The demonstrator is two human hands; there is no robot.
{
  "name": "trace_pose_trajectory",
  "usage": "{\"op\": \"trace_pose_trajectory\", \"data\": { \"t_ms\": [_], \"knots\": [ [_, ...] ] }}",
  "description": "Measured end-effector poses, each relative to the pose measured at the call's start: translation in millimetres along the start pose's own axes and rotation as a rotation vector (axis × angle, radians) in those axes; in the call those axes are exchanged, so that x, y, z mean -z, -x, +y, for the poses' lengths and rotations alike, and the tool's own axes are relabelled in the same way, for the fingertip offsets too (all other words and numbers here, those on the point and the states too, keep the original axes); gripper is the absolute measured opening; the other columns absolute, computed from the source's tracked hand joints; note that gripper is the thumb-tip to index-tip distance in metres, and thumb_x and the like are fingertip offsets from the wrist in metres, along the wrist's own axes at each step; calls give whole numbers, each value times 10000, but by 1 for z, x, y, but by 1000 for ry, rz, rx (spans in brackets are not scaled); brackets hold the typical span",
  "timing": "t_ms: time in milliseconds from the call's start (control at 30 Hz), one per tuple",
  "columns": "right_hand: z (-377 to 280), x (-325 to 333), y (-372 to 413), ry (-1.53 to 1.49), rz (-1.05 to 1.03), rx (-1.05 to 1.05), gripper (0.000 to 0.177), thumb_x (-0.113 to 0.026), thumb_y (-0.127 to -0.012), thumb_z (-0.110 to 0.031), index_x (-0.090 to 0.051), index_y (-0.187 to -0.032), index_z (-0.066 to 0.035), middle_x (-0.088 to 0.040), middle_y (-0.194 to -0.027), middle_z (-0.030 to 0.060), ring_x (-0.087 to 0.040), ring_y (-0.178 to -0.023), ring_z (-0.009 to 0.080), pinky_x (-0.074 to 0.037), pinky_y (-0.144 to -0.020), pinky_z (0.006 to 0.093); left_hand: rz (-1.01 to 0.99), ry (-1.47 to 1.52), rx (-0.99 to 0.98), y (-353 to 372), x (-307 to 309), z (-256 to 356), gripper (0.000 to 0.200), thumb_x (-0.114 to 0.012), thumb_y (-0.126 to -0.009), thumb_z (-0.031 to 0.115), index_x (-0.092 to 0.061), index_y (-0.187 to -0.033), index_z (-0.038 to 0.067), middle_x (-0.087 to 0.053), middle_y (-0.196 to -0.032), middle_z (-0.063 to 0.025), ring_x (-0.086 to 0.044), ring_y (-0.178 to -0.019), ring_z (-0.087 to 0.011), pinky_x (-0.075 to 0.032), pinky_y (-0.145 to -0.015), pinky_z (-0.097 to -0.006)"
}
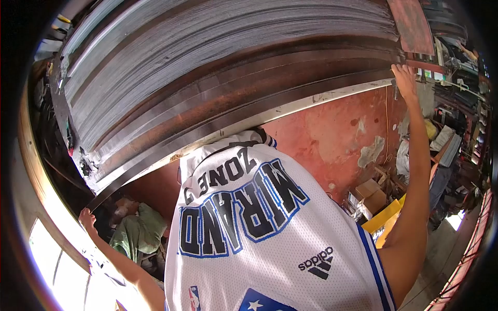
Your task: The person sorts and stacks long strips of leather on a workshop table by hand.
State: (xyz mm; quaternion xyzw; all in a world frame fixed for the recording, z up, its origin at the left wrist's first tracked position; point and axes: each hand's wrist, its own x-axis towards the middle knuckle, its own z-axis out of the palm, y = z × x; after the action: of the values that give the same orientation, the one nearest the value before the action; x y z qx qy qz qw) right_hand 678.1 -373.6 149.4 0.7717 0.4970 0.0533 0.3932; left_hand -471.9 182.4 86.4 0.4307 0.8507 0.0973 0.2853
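Across the frame's middle runs a long metal strip (321,96), below a stack of grey sheets (207,41). At lower left, the left hand (87,218) closes around one end; at upper right, the right hand (404,78) hooks its fingers over the other end.

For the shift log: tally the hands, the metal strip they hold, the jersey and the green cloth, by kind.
Hands: 2, the left hand and the right hand
Strip: 1
Jersey: 1
Green cloth: 1
Total: 5
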Motion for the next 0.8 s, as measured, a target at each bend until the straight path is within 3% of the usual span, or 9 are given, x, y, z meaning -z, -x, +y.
{"op": "trace_pose_trajectory", "data": {
  "t_ms": [167, 267, 333, 367, 467, 633, 667, 700, 800],
  "knots": [
    [6, -21, 0, 8, 19, 18, 314, -505, -910, -79, -562, -1219, -57, -610, -1219, 112, -551, -1138, 278, -412, -985, 411, 23, 12, -29, 12, -9, 2, 190, -544, -871, 87, -637, -1036, 99, -452, -639, 25, -409, -485, -56, -306, -410, -208],
    [7, -27, 1, 19, 66, 8, 317, -502, -907, -85, -571, -1215, -62, -588, -1215, 119, -535, -1144, 286, -412, -983, 414, -37, 104, 17, -32, -1, -19, 131, -526, -925, 232, -617, -922, 137, -460, -644, 21, -421, -452, -99, -289, -378, -249],
    [9, -22, 0, 42, 61, -1, 320, -502, -904, -89, -578, -1214, -65, -575, -1218, 122, -525, -1148, 291, -413, -982, 415, -137, 276, 223, -79, 13, -34, 218, -498, -955, 328, -600, -862, 159, -466, -643, 16, -421, -423, -130, -281, -356, -269],
    [10, -20, 1, 47, 4, -31, 323, -502, -902, -94, -589, -1211, -67, -564, -1231, 127, -517, -1152, 297, -415, -982, 415, -135, 339, 125, -84, 12, -39, 333, -427, -978, 439, -589, -849, 179, -466, -626, 7, -405, -379, -174, -275, -328, -296],
    [14, -18, 4, 20, -42, -84, 313, -509, -896, -93, -626, -1185, -68, -552, -1225, 145, -504, -1164, 309, -415, -991, 421, 24, 118, -125, -65, 1, -42, 156, -553, -951, 254, -626, -1034, 142, -478, -642, 21, -449, -439, -98, -309, -362, -233],
    [3, -22, 1, -45, -93, -105, 359, -617, -847, -61, -640, -1205, -63, -510, -1289, 139, -486, -1201, 313, -410, -1028, 430, 11, 89, -74, -24, -8, -18, 189, -571, -919, 177, -638, -1088, 124, -478, -635, 30, -455, -478, -55, -322, -406, -206],
    [0, -22, 0, -73, -131, -124, 401, -677, -818, -67, -639, -1217, -67, -495, -1323, 133, -484, -1208, 314, -404, -1043, 432, 12, 61, -88, -22, -10, -18, 197, -563, -917, 182, -638, -1088, 122, -475, -630, 31, -450, -478, -52, -324, -414, -206],
    [-5, -24, -2, -140, -182, -164, 609, -786, -737, -85, -584, -1312, -88, -472, -1352, 127, -466, -1250, 322, -369, -1099, 439, 15, 31, -89, -21, -11, -17, 197, -564, -917, 185, -637, -1085, 113, -473, -626, 33, -446, -477, -53, -324, -411, -208],
    [-24, -17, -3, -180, -192, -153, 765, -820, -703, -88, -496, -1397, -97, -467, -1366, 126, -437, -1291, 337, -353, -1118, 444, 4, -3, -91, -18, -18, -13, 197, -560, -919, 182, -636, -1085, 109, -475, -627, 35, -445, -477, -54, -323, -410, -213]
  ]
}}
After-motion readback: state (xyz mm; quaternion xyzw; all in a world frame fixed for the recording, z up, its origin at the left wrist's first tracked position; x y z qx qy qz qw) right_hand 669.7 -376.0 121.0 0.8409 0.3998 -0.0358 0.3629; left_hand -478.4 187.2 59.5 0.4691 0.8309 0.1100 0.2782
